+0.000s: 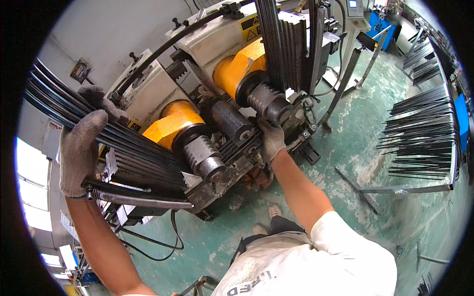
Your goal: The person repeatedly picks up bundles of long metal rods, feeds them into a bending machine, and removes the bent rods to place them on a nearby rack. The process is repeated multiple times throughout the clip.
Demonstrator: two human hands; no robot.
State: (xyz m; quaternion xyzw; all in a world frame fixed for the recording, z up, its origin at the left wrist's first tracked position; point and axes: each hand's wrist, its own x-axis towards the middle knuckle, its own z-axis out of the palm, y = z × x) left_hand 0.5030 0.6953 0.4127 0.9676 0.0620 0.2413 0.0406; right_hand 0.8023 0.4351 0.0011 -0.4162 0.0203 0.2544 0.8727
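Observation:
My left hand (81, 148), in a grey knit glove, is closed round a bundle of thin black metal rods (61, 103). The rods slant down from the upper left toward the machine's left threaded roller (200, 153). My right hand (271, 142), gloved too, reaches in at the front of the machine below the right threaded roller (269, 101). Its fingertips are hidden among the parts, so I cannot see whether it holds anything. Between the rollers lies a dark angular block (229, 121). Yellow housings (175, 126) sit behind the rollers.
A coil spring (143, 200) runs along the machine's left front, with black cables (175, 237) hanging below. More dark rods (284, 49) stand at the upper middle. On the right, a metal rack (405, 189) carries many black rods. The green floor (340, 158) has worn patches.

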